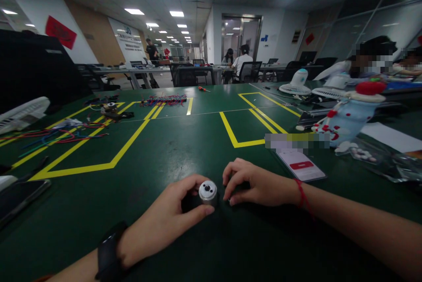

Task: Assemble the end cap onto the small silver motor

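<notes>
A short silver cylinder like a small motor (208, 192) stands upright on the green table, its round end with dark holes facing up. My left hand (180, 205) is wrapped around it, thumb on the near side and fingers behind. Just to the right, my right hand (245, 182) hovers low over the tabletop with its fingers curled and the thumb and fingertips close together. Any small thing in that pinch is too hidden to make out. A gap separates the right fingertips from the motor.
Yellow tape (235, 144) marks boxes on the table (171, 154). Bundled wires (165, 100), loose cables (69, 132) and a screwdriver (203, 89) lie farther back. A lit phone (301, 165), a blue cup (351, 117) and fans (295, 86) stand right; a dark phone (24, 198) lies left.
</notes>
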`<control>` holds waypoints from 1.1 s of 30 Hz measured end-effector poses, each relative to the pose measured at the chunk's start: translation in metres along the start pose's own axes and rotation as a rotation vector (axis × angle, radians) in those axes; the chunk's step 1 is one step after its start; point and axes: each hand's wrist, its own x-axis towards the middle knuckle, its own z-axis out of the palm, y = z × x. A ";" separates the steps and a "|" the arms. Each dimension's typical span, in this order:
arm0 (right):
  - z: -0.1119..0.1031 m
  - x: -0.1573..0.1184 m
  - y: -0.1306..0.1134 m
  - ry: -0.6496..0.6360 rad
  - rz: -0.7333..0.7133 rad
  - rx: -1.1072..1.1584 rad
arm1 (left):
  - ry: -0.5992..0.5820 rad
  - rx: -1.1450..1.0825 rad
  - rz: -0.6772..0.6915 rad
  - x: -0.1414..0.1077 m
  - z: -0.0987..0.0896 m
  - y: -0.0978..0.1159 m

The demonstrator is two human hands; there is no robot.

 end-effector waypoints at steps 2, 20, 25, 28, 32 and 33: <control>0.002 0.000 0.002 -0.002 -0.004 0.011 | -0.006 -0.002 -0.001 0.000 0.001 0.000; -0.003 0.005 0.024 0.409 0.358 0.713 | -0.006 -0.003 -0.007 -0.001 -0.001 0.001; -0.001 -0.001 0.005 0.080 0.066 0.181 | -0.006 0.009 0.000 0.000 -0.001 0.000; 0.003 -0.001 -0.005 0.113 0.018 0.059 | 0.001 0.018 0.003 0.000 0.000 0.000; 0.009 0.007 -0.021 0.367 0.096 0.116 | 0.006 0.030 0.008 0.000 0.000 0.000; 0.011 0.009 -0.026 0.418 0.097 0.122 | 0.012 0.035 0.008 0.000 0.000 -0.001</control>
